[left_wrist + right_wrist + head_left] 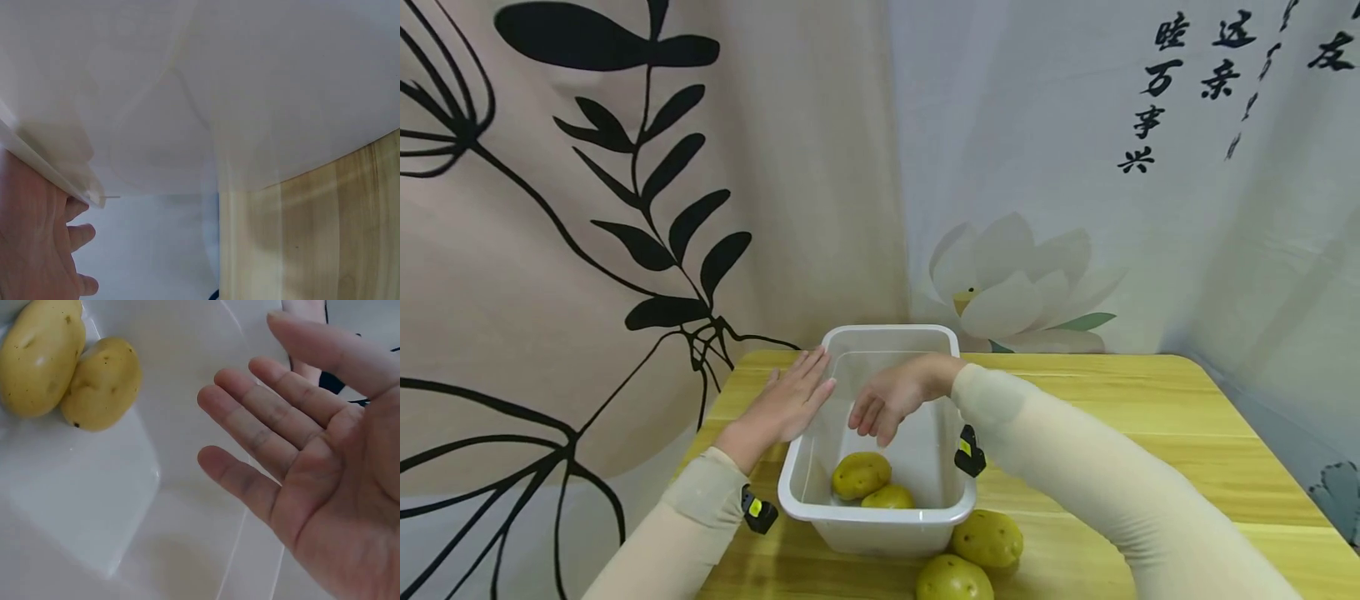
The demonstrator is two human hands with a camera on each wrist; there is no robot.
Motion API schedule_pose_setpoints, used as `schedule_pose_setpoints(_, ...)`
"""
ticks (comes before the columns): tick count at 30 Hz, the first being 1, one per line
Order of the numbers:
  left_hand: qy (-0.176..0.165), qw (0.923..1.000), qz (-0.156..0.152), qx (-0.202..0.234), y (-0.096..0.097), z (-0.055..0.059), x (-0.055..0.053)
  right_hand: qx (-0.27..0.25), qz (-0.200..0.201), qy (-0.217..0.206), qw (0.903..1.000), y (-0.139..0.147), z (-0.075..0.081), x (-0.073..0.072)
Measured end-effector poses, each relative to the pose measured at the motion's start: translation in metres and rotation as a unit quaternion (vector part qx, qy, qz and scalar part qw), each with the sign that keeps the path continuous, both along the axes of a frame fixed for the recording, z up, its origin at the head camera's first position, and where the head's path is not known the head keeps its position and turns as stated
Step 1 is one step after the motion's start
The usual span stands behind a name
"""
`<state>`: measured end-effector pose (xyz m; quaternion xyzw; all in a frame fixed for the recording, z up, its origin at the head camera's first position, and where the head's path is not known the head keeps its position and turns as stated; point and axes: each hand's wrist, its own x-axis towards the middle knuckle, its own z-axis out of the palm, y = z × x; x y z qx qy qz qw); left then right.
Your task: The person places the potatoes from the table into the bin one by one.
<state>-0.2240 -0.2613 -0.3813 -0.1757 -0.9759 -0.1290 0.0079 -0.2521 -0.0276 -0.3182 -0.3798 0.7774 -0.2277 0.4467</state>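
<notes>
A white plastic basin (880,515) stands on the wooden table. Two yellow potatoes lie at its near end, a larger potato (861,475) and a smaller potato (889,497), touching each other in the right wrist view. My left hand (792,400) rests with straight fingers against the basin's left rim; the left wrist view shows that hand (37,231) along the rim from outside. Over the inside of the basin hovers my right hand (901,398), holding nothing. Its palm and loosely spread fingers face the right wrist camera, apart from the potatoes.
Two more potatoes, one potato (988,538) and another potato (955,579), lie on the table (1097,433) by the basin's near right corner. A curtain (820,167) with printed plants and writing hangs behind the table's back edge.
</notes>
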Motion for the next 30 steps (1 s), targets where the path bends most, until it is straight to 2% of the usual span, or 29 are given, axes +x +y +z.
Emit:
schedule_pose_setpoints(10, -0.008, 1.0000, 0.003, 0.000, -0.003, 0.000, 0.001, -0.027, -0.002, 0.004, 0.9996, 0.032, 0.012, -0.004)
schedule_pose_setpoints(21, -0.007, 0.9999, 0.000, -0.011, -0.003, 0.003, 0.000, -0.080, -0.045, 0.043, 0.9949, 0.090, 0.033, -0.003)
schedule_pose_setpoints(30, -0.012, 0.9999, 0.002, -0.006, -0.002, 0.004, 0.000, -0.121, -0.063, 0.050, 0.9894, 0.132, 0.036, -0.006)
